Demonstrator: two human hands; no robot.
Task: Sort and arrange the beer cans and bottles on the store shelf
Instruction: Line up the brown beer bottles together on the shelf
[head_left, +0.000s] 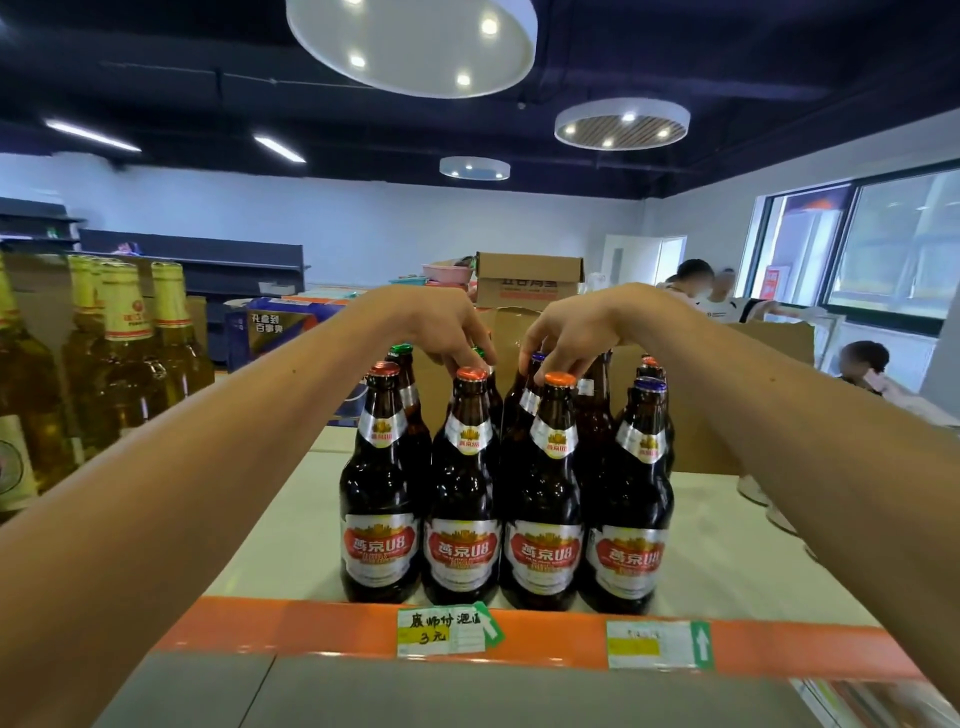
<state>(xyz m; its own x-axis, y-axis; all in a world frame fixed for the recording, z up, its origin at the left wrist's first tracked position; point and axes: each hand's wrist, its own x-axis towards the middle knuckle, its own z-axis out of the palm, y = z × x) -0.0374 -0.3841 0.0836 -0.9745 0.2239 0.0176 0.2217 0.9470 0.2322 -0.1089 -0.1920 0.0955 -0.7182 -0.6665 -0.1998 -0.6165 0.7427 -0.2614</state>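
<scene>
Left hand pinches the top of green-capped bottle; right hand pinches purple-capped bottle. Both sit in the second row of brown bottles, frame centre, on shelf. Long axes vertical, necks up. Step, judged: squaring rows. Next: small nudges without tilting.

Rear bottles partly behind front row, price tag blurred
</scene>
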